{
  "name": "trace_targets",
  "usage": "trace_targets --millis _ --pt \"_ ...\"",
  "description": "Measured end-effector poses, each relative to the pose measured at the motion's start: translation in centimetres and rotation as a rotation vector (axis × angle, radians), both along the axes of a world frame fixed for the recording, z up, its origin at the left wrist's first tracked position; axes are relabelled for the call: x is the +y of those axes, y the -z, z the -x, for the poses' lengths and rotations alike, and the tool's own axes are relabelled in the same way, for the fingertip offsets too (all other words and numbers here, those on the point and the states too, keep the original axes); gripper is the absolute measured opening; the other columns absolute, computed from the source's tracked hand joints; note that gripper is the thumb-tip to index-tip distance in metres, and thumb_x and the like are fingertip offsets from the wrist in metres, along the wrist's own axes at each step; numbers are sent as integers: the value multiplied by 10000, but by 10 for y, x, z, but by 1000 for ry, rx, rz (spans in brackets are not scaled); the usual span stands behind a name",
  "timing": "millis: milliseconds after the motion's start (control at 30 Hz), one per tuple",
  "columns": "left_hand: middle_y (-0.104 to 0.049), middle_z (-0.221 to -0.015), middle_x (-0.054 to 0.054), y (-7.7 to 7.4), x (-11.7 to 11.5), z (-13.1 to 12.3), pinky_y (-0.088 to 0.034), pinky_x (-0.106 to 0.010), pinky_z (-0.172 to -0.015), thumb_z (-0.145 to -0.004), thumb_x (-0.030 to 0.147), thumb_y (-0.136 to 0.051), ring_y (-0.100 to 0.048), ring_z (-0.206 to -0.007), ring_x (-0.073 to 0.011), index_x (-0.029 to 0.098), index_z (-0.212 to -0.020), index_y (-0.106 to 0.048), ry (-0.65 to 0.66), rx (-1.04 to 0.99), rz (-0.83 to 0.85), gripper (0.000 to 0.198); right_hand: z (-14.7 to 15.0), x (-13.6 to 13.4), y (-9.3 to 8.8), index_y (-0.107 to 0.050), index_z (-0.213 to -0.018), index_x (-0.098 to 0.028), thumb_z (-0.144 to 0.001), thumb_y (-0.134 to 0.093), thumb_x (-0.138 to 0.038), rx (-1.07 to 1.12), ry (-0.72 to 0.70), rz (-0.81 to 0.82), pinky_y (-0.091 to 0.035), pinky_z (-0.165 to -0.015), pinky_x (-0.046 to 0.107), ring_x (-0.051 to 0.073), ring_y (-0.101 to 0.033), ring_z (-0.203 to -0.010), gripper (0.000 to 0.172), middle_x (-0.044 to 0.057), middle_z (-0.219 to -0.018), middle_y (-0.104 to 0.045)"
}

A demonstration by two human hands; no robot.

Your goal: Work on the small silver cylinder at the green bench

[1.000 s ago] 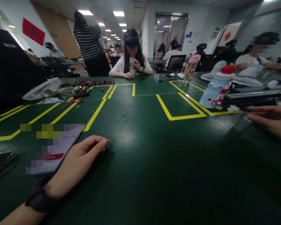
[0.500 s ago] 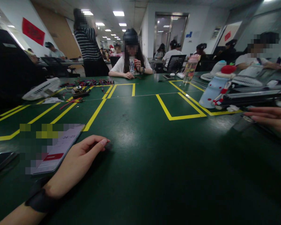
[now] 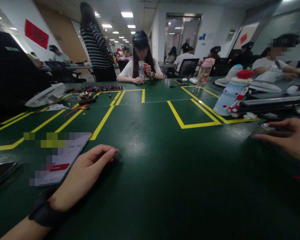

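Observation:
My left hand (image 3: 90, 166) rests on the green table beside a phone (image 3: 70, 156) with a lit screen. Its fingers are curled, thumb against index finger, and a small dark thing (image 3: 117, 156) shows at the tips, too unclear to name. At the right edge my right hand (image 3: 290, 138) has thumb and fingers around a small see-through container (image 3: 257, 130) standing on the table. Its contents cannot be made out. A dark band (image 3: 46, 211) is on my left wrist.
A blue bottle with a red top (image 3: 225, 96) stands near black metal rails (image 3: 270, 101). Farther off are a clear pink-lidded bottle (image 3: 204, 75), a heap of wires (image 3: 97, 88) and a white fan (image 3: 46, 95). Yellow tape marks the table (image 3: 150, 186). A person (image 3: 140, 68) sits opposite.
My right hand has moved lower and inward, its thumb now in front of the see-through container. My left hand stays in place. The standing person in stripes has lowered their arms.

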State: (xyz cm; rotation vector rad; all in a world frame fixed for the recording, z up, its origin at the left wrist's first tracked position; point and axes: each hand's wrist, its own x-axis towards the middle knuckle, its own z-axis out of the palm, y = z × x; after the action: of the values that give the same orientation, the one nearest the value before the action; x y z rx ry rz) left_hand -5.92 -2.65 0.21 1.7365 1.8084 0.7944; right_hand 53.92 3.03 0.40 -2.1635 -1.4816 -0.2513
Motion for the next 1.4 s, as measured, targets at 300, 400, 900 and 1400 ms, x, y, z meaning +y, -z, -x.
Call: trace_targets --millis 300,400,900,1400 --pt "-719 -882 -5 1 2 -4 -503 -293 -759 -870 586 -524 -666 -854 -213 271 -987 -684 -3 19 -7 372 152 -13 3 -519 -1131 -204 -682 -764 -443 394 -682 -221 -572 -817 345 198 -644 -962 565 77 -1154 -605" --pt "-721 -886 -11 1 2 -3 -505 -309 -773 -865 592 -527 -671 -859 -224 265 -977 -684 -6 18 -10 379 232 -28 2 -494 -1118 -270 -773 -706 -375 488 -1107 -114 -573 -874 381 180 -615 -1046 419 35 -1191 -582" --pt "-664 -1118 -30 -28 8 -97 -505 -339 -876 -930 382 -525 -632 -983 -199 300 -1121 -692 422 2 -220 267 284 -32 31 -243 -1373 -373 -712 -734 -326 753 -1251 106 -552 -887 425 184 -621 -1016 825 21 -1133 -585" --pt "-710 -993 -2 -3 11 -102 -467 -395 -864 -859 328 -666 -609 -944 -226 329 -971 -777 412 215 -170 157 285 -33 22 -381 -1297 -260 -731 -673 -251 617 -1172 132 -518 -878 330 142 -598 -973 637 33 -1099 -591"
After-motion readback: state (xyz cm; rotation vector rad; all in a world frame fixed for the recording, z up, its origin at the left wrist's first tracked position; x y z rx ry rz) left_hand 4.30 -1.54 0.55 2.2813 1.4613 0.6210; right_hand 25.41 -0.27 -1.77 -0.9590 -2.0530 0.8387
